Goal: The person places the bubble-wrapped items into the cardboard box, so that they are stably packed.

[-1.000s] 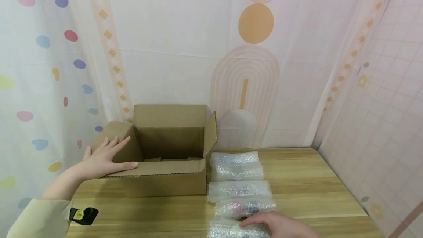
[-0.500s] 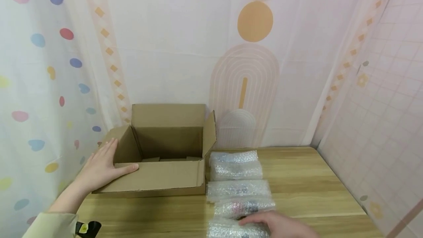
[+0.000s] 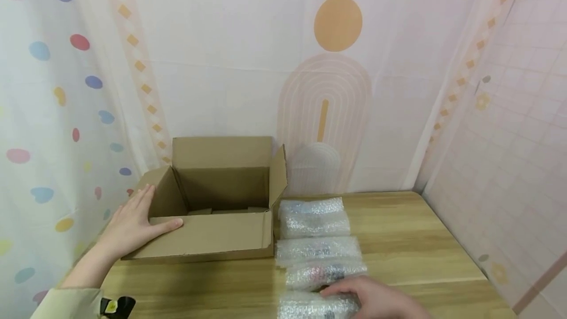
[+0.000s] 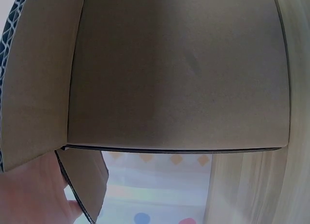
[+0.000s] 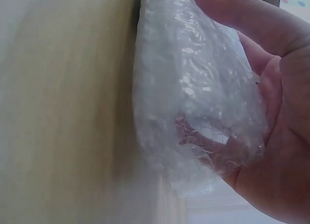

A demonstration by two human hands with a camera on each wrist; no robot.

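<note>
An open cardboard box (image 3: 212,238) stands at the table's back left with its flaps spread. My left hand (image 3: 130,223) lies flat on its left corner, fingers straight along the side flap and thumb on the front flap; the left wrist view shows the box (image 4: 179,78) from close up, with the hand's (image 4: 29,195) edge beside it. Several bubble-wrapped packets (image 3: 314,218) lie in a row right of the box. My right hand (image 3: 376,299) grips the nearest packet (image 3: 310,306). In the right wrist view the fingers (image 5: 276,136) curl round this packet (image 5: 193,103).
The wooden table (image 3: 421,245) runs to patterned curtains at the back, left and right. A small black and yellow device (image 3: 117,305) sits at my left sleeve. Bare tabletop lies right of the packets.
The box's front flap has tipped outward and lies lower. My left hand has slid slightly left along the side flap. The right hand stays on the nearest packet.
</note>
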